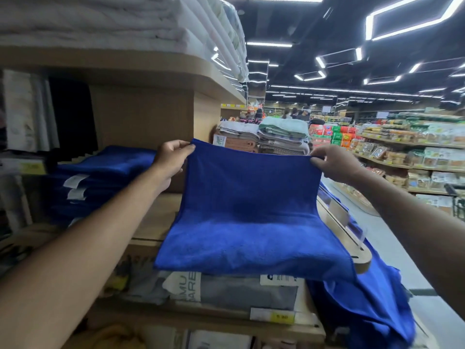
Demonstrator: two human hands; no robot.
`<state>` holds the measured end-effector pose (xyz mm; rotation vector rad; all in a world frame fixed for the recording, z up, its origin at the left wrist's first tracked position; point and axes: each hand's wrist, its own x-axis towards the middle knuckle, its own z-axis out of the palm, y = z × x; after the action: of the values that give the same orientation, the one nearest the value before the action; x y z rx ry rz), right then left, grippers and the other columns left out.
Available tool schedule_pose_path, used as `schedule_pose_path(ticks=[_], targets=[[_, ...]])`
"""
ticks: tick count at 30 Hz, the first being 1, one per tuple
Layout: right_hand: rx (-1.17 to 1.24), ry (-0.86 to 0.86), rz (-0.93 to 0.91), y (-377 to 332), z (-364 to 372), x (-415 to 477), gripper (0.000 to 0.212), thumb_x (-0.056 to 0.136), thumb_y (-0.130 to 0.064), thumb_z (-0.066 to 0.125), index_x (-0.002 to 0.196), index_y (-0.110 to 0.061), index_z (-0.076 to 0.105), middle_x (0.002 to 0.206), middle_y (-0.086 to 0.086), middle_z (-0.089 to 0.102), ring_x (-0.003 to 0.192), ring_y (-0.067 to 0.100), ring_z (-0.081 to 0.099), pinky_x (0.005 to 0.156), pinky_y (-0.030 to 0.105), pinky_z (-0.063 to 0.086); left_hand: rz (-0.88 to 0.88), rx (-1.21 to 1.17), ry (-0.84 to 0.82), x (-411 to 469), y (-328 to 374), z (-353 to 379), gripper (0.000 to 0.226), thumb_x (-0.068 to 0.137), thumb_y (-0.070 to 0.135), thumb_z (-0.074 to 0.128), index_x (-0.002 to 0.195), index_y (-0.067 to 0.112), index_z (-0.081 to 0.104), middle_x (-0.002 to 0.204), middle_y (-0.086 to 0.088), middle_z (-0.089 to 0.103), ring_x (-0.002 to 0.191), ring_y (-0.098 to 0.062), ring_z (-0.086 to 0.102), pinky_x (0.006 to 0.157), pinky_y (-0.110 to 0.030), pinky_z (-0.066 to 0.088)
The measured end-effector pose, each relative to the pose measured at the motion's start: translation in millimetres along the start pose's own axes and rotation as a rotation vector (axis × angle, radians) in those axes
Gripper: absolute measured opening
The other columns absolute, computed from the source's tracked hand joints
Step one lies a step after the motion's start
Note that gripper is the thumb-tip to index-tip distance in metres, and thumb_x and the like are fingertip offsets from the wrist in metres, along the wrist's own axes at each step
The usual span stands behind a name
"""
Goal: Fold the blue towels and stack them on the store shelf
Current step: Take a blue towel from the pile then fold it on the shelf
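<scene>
Both hands hold one blue towel. The left hand pinches the top-left corner betw. thumb and curled fingers, and the right hand pinches the top-right corner the same way, so the upper edge is stretched taut betw. them. The upper half of the towel stands raised and roughly upright. The lower half lies flat on the wooden shelf, w/ its near hem reaching the shelf's front edge and slightly overhanging it.

Toward the shelf's back-left corner, just beside the left hand, sits a stack of folded towels in the same blue, several layers deep w/ white tags showing. At the shelf's front-right corner, loose blue cloth hangs down unfolded (prob. more towels waiting, though a count is not possible).

Status, as a judgement: the task looks partly done. The stack accounts for the finished pieces. The held towel is mid-fold, its raised half apparently about to be brought down over the flat half, and it will then need placing on the stack. The hanging cloth is what remains.

Other items: white towels on the shelf above, and grey packaged goods w/ a yellow price tag on the level below.
</scene>
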<state>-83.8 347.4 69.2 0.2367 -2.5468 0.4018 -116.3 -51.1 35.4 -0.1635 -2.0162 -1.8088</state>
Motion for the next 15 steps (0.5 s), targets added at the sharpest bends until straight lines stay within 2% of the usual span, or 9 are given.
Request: schedule_pose_path(ticks=[3,6,9,11,12,14,15], targets=[[0.086,0.07,-0.065,-8,-25,-31,0.016,0.097,-0.011,0.06,0.09,-0.02,0.071,0.084,-0.002,0.07,0.06,-0.002,0.055,0.057,0.023,0.041,0.001,-0.03,-0.066,-25,18,-19,0.008,0.096,0.03,0.064,0.09,0.027,0.066,0.088,0.007,0.068,0.084,-0.008,0.06,0.065,-0.025,0.042],[0.144,0.069,-0.125,-16,-45,-70,0.016,0.096,-0.009,0.064,0.093,-0.024,0.069,0.086,-0.01,0.066,0.06,-0.006,0.058,0.058,0.022,0.039,0.076,-0.014,-0.13,-54,27,-40,0.009,0.097,0.022,0.062,0.09,0.026,0.067,0.084,0.009,0.068,0.078,-0.003,0.061,0.068,-0.026,0.045],[0.152,0.046,-0.16,-21,-50,-118,0.02,0.092,-0.009,0.07,0.092,-0.029,0.07,0.089,-0.014,0.066,0.069,-0.01,0.06,0.06,0.023,0.041,0.177,0.083,-0.19,-96,20,-65,0.017,0.097,0.011,0.063,0.091,0.027,0.067,0.081,0.013,0.069,0.078,-0.001,0.063,0.075,-0.029,0.05],[0.128,-0.077,-0.204,-23,-47,-153,0.025,0.089,-0.014,0.073,0.087,-0.039,0.07,0.088,-0.015,0.068,0.07,-0.003,0.061,0.062,0.017,0.042,0.209,0.212,-0.364,-123,6,-86,0.017,0.095,0.008,0.066,0.094,0.025,0.071,0.093,0.006,0.072,0.09,-0.01,0.066,0.086,-0.029,0.05],[0.131,-0.195,-0.225,-23,-46,-169,0.024,0.088,-0.02,0.074,0.087,-0.044,0.071,0.088,-0.014,0.07,0.063,-0.001,0.06,0.059,0.014,0.041,0.21,0.296,-0.484,-136,0,-95,0.013,0.093,0.013,0.068,0.094,0.025,0.074,0.1,0.006,0.074,0.098,-0.01,0.068,0.091,-0.025,0.049],[0.188,-0.475,-0.179,-29,-47,-193,0.006,0.088,-0.035,0.076,0.092,-0.039,0.076,0.093,-0.009,0.072,0.053,0.001,0.059,0.054,0.015,0.043,0.18,0.425,-0.633,-156,-7,-108,0.016,0.083,0.023,0.067,0.09,0.031,0.078,0.114,0.016,0.072,0.113,0.0,0.064,0.096,-0.023,0.045],[0.219,-0.526,-0.134,-32,-48,-196,0.009,0.088,-0.042,0.075,0.094,-0.035,0.077,0.092,-0.006,0.073,0.054,0.003,0.061,0.055,0.018,0.044,0.178,0.455,-0.627,-162,-7,-109,0.02,0.08,0.024,0.065,0.09,0.034,0.078,0.115,0.022,0.07,0.115,0.003,0.062,0.097,-0.022,0.044]])
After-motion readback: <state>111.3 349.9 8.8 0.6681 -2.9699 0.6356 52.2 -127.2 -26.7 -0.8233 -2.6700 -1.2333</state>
